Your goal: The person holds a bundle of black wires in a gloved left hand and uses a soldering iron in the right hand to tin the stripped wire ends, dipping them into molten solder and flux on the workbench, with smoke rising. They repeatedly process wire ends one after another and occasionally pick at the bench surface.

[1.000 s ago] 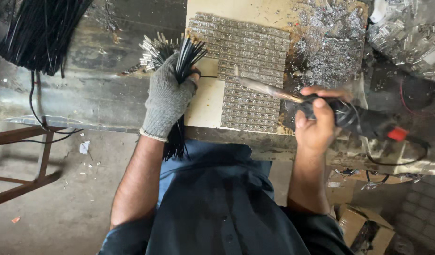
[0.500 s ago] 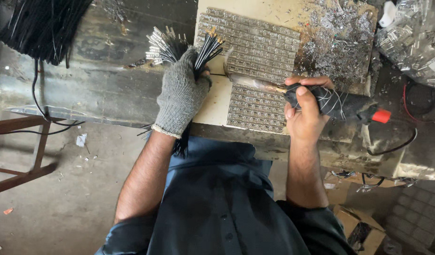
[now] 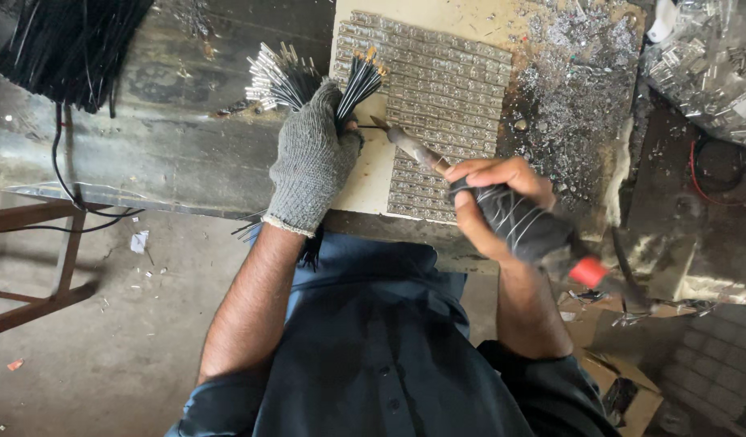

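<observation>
A worn grey table (image 3: 171, 154) carries a pale board with a grid of small metal pieces (image 3: 446, 105). The left hand (image 3: 312, 162), gloved, has its fingers closed around a bundle of thin black wires (image 3: 358, 81) that fans upward, its long axis running away from the body. The right hand (image 3: 494, 198) has its fingers wrapped around the taped handle of a soldering iron (image 3: 438, 162), slanting up-left; the tip meets the wires just right of the glove, nearer the left hand. Metal scraps (image 3: 575, 97) lie right
</observation>
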Demonstrator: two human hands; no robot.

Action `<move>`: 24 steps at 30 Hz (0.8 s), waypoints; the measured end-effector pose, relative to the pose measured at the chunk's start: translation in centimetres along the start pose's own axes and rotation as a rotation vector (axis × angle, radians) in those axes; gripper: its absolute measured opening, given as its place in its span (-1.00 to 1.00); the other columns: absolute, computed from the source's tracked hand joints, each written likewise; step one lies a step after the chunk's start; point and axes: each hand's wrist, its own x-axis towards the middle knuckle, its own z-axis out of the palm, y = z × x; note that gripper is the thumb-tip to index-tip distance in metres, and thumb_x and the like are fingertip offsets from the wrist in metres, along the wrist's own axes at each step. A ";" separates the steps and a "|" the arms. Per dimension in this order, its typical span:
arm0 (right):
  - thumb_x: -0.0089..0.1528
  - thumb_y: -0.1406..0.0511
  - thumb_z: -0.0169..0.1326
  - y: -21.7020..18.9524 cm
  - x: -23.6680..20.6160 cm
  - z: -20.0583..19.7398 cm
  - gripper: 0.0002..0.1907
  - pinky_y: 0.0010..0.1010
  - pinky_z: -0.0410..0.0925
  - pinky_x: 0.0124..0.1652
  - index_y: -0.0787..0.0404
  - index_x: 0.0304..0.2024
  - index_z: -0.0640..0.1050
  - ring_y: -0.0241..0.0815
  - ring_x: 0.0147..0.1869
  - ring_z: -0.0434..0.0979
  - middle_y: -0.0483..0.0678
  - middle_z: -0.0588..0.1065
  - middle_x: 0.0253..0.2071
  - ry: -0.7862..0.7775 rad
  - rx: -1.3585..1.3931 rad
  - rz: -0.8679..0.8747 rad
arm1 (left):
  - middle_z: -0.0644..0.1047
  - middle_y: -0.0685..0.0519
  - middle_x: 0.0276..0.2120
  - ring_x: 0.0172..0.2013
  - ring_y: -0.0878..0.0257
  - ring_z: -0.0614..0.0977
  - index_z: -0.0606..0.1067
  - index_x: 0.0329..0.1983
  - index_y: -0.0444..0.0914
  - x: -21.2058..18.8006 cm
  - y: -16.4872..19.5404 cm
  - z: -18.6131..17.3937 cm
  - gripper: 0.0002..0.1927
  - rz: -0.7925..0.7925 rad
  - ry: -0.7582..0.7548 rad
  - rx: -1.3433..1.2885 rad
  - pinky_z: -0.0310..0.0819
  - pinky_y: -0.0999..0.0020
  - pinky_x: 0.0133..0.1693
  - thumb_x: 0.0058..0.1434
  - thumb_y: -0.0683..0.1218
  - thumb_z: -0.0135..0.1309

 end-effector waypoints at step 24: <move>0.38 0.44 0.16 2.4 -5.8 -13.1 -0.76 -0.54 0.25 -0.59 0.28 0.04 0.40 -0.26 -0.44 0.40 0.21 0.58 -0.07 0.857 0.156 0.192 | 0.63 0.04 -0.21 -0.15 0.28 0.62 0.41 0.31 -0.21 -2.2 1.1 -5.2 -0.51 -0.270 -0.257 -0.328 0.50 0.36 -0.10 0.30 -0.14 0.11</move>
